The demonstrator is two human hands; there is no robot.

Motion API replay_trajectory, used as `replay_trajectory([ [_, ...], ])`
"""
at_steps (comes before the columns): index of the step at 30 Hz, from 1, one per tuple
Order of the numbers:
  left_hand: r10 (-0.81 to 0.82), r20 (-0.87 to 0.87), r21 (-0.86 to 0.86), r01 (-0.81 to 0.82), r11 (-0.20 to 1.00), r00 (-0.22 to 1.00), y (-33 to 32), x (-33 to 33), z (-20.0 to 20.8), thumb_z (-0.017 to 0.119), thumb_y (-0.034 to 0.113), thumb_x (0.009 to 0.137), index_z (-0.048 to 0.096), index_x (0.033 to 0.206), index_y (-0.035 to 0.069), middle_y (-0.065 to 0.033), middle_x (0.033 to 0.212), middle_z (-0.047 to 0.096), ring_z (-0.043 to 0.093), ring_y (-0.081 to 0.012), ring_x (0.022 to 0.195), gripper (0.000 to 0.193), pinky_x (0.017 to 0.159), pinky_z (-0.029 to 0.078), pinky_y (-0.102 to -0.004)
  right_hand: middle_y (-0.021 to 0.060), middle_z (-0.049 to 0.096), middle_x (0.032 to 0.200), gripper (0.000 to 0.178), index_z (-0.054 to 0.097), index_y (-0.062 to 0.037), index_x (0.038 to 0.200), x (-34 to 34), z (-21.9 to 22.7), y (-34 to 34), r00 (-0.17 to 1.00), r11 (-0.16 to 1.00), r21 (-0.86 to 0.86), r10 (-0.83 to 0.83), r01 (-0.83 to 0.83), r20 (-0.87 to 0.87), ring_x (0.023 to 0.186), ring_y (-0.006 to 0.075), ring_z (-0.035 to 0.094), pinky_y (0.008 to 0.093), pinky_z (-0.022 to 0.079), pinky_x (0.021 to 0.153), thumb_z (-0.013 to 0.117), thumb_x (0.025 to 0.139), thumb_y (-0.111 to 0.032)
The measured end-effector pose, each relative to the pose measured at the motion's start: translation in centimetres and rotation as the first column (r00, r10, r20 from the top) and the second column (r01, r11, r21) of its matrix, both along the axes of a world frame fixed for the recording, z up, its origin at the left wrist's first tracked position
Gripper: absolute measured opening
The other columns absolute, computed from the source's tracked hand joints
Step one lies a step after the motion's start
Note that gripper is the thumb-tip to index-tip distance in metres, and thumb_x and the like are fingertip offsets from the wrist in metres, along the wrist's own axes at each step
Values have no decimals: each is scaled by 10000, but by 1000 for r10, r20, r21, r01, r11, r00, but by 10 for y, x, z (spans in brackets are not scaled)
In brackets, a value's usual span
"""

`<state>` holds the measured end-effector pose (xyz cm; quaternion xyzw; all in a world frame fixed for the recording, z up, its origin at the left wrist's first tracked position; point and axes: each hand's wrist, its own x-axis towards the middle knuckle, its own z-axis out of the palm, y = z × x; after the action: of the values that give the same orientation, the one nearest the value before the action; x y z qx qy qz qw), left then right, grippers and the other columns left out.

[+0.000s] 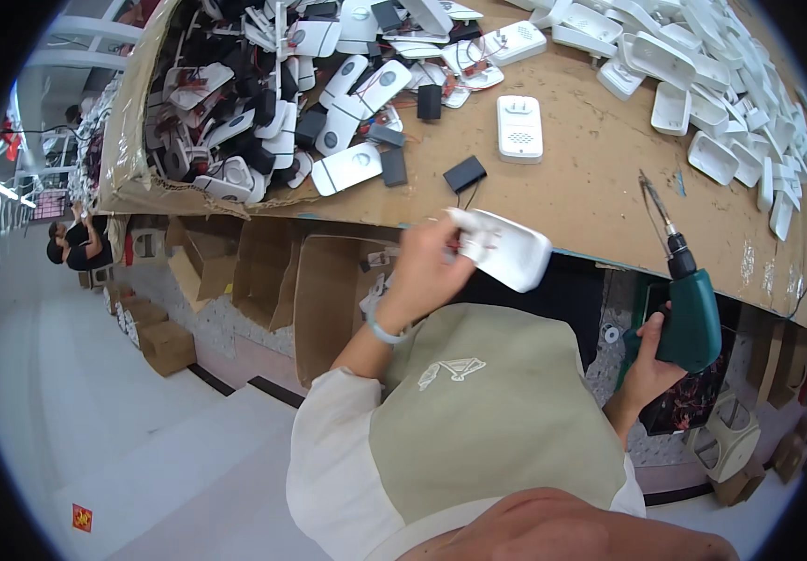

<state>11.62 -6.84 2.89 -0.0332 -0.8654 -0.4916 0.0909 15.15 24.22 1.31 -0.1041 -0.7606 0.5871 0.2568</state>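
Observation:
In my left hand (432, 266), the fingers are closed on a white plastic housing (518, 257), held just off the front edge of the table. A smaller white piece with reddish wires shows at my fingertips, partly hidden by them. Thin wires run from there toward a black rectangular block (464, 174) by the table edge. My right hand (651, 367) is wrapped round the grip of a green electric screwdriver (691, 313), its long thin bit pointing up over the table. A white plug-in unit (519, 129) with prongs and a grille of small holes lies on the tabletop.
At the left, a cut-open cardboard box (128, 178) holds a heap of white units, black blocks and wires. Empty white shells (661, 61) pile up at the far right. Cartons (268, 271) stand under the table. Another person (81, 248) sits far left.

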Motion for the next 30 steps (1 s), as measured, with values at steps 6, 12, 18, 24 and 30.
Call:
replay_trajectory([
  [6,401,-291,-93,-443,892,868,-8,-32,13,680,34,885,651,955,6,-145,963,666,649,-271,785,81,689,506,-381,157,666,1150,366,544,54,1267,-16,11,-14,997,995,-68,79,-79,3,706,131,593,259,494,619,693,935,15],
  [12,193,-435,-263,-329,907,880,52,-74,-27,717,20,838,641,985,-36,-193,1039,659,656,-344,798,175,682,527,-410,96,653,1146,417,598,34,1225,8,6,-18,996,993,-90,81,-77,32,983,176,626,320,514,881,797,864,-31],
  [18,82,-401,-361,-240,901,913,78,-68,-39,715,16,797,650,956,-31,-175,1135,650,641,-362,988,178,816,530,-436,124,616,970,220,661,1,977,4,25,-21,959,942,187,262,-278,107,839,245,606,325,487,733,789,798,0],
  [24,38,-392,-388,-203,899,919,74,-70,-38,699,-10,800,647,923,-53,-177,1159,659,643,-367,1008,140,838,531,-434,133,633,942,218,657,6,957,-11,3,-25,956,917,271,276,-293,101,819,245,619,329,499,699,808,801,-18],
  [30,41,-380,-301,-165,939,924,72,-66,-41,707,-25,808,648,931,-58,-198,1131,670,658,-355,971,141,762,569,-401,131,629,950,212,656,9,955,-15,3,-31,955,921,252,279,-296,102,822,238,619,314,501,707,811,818,-36],
])
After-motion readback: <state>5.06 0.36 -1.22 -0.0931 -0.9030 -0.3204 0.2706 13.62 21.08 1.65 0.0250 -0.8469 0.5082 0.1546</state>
